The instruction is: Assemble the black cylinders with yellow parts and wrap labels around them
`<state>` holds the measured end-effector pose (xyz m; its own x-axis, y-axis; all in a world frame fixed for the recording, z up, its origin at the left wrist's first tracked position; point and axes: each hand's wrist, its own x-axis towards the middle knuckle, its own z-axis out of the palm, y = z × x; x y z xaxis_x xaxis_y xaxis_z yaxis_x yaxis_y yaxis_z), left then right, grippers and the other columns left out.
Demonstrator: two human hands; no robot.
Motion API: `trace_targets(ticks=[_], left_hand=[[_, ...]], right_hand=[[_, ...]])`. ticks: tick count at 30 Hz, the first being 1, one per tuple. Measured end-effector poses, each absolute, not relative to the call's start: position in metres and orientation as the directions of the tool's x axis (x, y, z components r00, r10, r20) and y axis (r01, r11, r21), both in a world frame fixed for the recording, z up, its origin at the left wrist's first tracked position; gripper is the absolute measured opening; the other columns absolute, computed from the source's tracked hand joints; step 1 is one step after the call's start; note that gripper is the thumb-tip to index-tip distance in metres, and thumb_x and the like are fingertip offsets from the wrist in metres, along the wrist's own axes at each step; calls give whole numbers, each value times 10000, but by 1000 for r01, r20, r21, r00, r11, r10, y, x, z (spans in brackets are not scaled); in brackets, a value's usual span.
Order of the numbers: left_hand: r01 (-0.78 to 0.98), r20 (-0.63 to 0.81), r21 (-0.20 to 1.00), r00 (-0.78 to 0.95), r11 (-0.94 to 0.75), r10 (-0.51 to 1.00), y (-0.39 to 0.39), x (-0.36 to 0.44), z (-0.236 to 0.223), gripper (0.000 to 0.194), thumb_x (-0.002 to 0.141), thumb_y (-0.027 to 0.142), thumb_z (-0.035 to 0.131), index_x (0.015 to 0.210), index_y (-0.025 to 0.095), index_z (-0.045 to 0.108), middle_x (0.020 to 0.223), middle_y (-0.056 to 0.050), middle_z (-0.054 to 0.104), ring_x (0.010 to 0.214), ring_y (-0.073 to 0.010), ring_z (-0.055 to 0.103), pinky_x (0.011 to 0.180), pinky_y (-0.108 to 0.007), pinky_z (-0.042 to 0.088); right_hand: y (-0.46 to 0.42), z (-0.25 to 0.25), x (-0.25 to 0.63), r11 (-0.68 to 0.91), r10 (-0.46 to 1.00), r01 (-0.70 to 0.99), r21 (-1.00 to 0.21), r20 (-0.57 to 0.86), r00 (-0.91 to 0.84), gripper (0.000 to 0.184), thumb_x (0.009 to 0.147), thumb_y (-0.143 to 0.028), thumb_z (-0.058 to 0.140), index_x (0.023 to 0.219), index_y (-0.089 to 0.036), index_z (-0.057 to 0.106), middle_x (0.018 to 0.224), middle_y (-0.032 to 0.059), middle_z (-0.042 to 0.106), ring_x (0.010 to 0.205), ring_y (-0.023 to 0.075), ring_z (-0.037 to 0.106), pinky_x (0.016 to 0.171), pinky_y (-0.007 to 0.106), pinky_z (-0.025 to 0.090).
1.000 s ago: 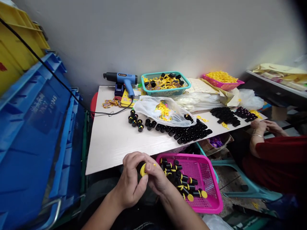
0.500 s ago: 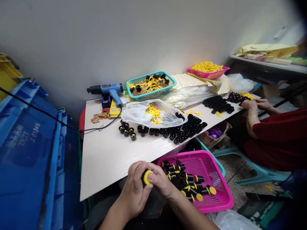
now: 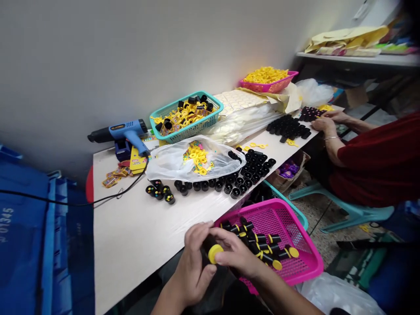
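Observation:
Between my hands is a small black tube with a round yellow cap (image 3: 215, 253), its cap facing up toward me. My left hand (image 3: 196, 258) curls round the black body from the left, its thumb a little apart from the cap. My right hand (image 3: 236, 250) grips the tube from the right, with the thumb at the edge of the yellow cap. Just to the right, a pink basket (image 3: 306, 251) holds several similar black tubes with yellow caps (image 3: 262, 239). Open black tubes (image 3: 235, 191) stand in rows on the white table (image 3: 131, 245), several with coloured beads (image 3: 169, 197) inside.
A white plastic bag (image 3: 164, 162) holds yellow parts and beads. Behind it stand a teal basket (image 3: 183, 133) and a blue heat gun (image 3: 123, 131), its cord crossing the table's left end. A co-worker's hands (image 3: 328, 122) handle small parts at the far right.
The view has shifted, so the table things appear further left. My hands stay on the capped tube, now slightly lower and further right in view; my left thumb has moved away from the cap.

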<state>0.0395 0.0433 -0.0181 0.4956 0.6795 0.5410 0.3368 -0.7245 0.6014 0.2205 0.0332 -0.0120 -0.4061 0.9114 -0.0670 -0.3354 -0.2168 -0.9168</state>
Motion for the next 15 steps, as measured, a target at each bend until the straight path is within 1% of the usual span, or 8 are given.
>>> trace_targets(ticks=[2, 4, 6, 7, 8, 10, 13, 15], left_hand=[[496, 564, 599, 298, -629, 770, 61, 32, -21, 429, 936, 389, 383, 1319, 196, 369, 1211, -146, 503, 1152, -273, 464, 957, -467, 407], [668, 516, 645, -22, -371, 856, 85, 22, -26, 278, 900, 349, 473, 1137, 205, 477, 1075, -108, 541, 1047, -260, 511, 909, -450, 439], [739, 378, 666, -213, -105, 901, 109, 13, -32, 309, 832, 393, 554, 1052, 185, 492, 1054, -115, 543, 1064, -286, 505, 920, -467, 439], [754, 302, 657, -267, 3, 915, 120, 9, -35, 370, 790, 416, 592, 1050, 174, 490, 1069, -124, 542, 1099, -302, 492, 951, -480, 421], [761, 243, 644, -300, 78, 922, 130, 8, -38, 428, 753, 433, 619, 1057, 163, 488, 1082, -132, 542, 1125, -317, 482, 978, -493, 400], [757, 176, 633, -345, 162, 922, 143, 8, -41, 488, 715, 450, 635, 1069, 147, 489, 1076, -140, 552, 1130, -337, 488, 995, -512, 381], [724, 149, 663, -378, 192, 914, 151, 11, -42, 409, 749, 455, 574, 1022, 156, 514, 1020, -135, 589, 1072, -337, 535, 951, -513, 413], [696, 134, 690, -392, 198, 910, 149, 11, -41, 356, 765, 449, 543, 991, 174, 526, 1011, -129, 612, 1064, -329, 552, 939, -499, 427]], right_hand=[[28, -10, 252, -224, 931, -131, -966, -173, -321, 564, 721, -531, 673, 1187, -219, 615, 1104, 83, 638, 990, 250, 585, 862, 373, 451], [25, -5, 291, -228, 927, 236, -944, -285, -244, 569, 794, -530, 584, 1273, -224, 575, 1265, 117, 590, 1124, 294, 551, 963, 432, 411], [30, 5, 325, -220, 891, 623, -751, -414, -185, 639, 749, -525, 635, 1284, -180, 583, 1322, 169, 557, 1203, 356, 504, 1027, 503, 351], [37, 12, 335, -173, 888, 735, -655, -427, -172, 658, 725, -512, 663, 1279, -164, 590, 1336, 185, 545, 1226, 373, 485, 1041, 518, 333], [48, 20, 340, -111, 900, 793, -599, -400, -175, 650, 725, -499, 669, 1276, -162, 593, 1338, 186, 544, 1232, 370, 484, 1044, 513, 336], [81, 38, 331, 54, 949, 794, -605, -216, -228, 533, 823, -459, 579, 1288, -198, 578, 1329, 143, 562, 1216, 303, 514, 1030, 448, 375], [154, 58, 289, 191, 977, 783, -592, 41, -208, 370, 913, -385, 461, 1193, -213, 631, 1151, 98, 669, 1046, 229, 609, 913, 360, 453], [204, 60, 256, 154, 985, 838, -523, 19, -169, 295, 898, -343, 501, 1082, -199, 681, 1056, 91, 694, 991, 226, 621, 881, 343, 453]])
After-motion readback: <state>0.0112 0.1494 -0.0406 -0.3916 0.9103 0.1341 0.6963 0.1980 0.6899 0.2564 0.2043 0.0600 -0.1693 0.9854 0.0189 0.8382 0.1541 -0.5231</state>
